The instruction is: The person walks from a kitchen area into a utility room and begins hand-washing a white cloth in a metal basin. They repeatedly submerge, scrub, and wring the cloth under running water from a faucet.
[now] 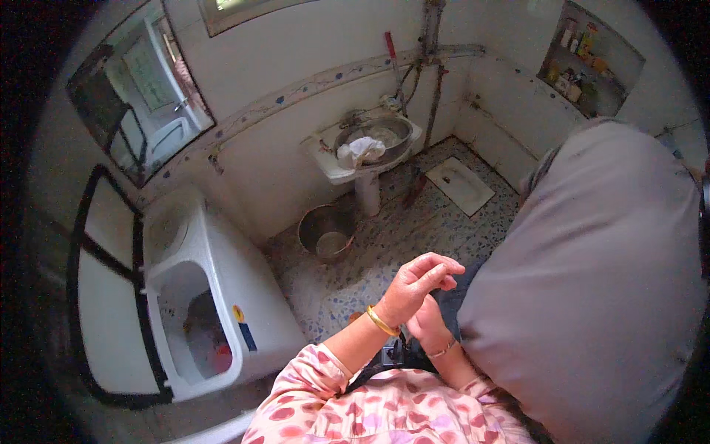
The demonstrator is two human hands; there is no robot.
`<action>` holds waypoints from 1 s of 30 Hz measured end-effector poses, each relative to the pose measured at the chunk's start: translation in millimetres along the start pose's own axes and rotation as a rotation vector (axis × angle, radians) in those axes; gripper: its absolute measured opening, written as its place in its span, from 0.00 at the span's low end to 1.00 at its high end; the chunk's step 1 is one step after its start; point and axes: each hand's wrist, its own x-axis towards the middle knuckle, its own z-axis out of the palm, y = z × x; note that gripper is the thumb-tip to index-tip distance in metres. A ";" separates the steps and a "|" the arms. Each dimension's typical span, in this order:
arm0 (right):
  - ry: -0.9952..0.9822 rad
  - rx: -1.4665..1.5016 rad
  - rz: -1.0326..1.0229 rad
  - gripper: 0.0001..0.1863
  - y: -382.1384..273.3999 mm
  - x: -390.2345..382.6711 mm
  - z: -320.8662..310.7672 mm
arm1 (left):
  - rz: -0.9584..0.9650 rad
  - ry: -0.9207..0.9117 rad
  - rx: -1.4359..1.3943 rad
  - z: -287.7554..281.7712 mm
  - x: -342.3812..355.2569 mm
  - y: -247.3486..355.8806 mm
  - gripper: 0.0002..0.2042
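Observation:
My left hand point(418, 285), with a gold bangle at the wrist, is raised in front of me, fingers loosely curved and slightly apart, with nothing visible in them. My right hand point(425, 325), with a thin bracelet, is just below and behind it, its fingers partly hidden. Both are close to the grey-clothed back of another person point(577, 281), bent over at my right. A small dark device point(392, 351) shows at my waist between my forearms.
A white washing machine point(259, 311) with an open lid stands left. Ahead are a pedestal sink point(329, 166) holding a basin and cloth, a metal bucket point(314, 229), and a squat toilet point(462, 185). A mirror point(140, 89) and a niche with bottles point(588, 63) are on the walls.

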 end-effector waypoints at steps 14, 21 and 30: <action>0.408 0.032 0.012 0.09 -16.8 157.6 -1.3 | -0.077 0.292 -0.032 -202.2 91.3 71.9 0.08; 0.395 0.025 -0.038 0.09 -22.3 226.1 -18.7 | -0.033 0.518 -0.043 -287.7 80.9 82.7 0.08; 0.373 0.002 0.022 0.09 -37.6 317.6 -57.6 | 0.055 0.741 -0.004 -337.9 89.2 83.6 0.08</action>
